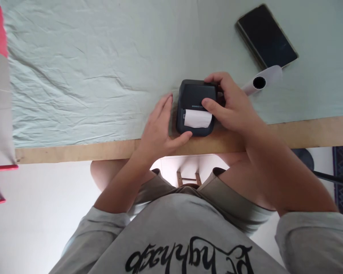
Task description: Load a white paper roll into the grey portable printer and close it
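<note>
Smooth, round-cornered black printer (196, 95) with curled white paper (198, 119), on wrinkled cloth (103, 57), lies between your spread left hand (158, 127) and right hand (231, 101), clasping its far corner.

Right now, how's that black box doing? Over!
Right hand holding black box; left hand open, thumb at near edge. White paper on top. Phone apart, not blocking.

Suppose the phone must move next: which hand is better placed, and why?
Probably the right hand: nearer the phone, though its thumb rests on the black device. The left hand is farther off.
</note>
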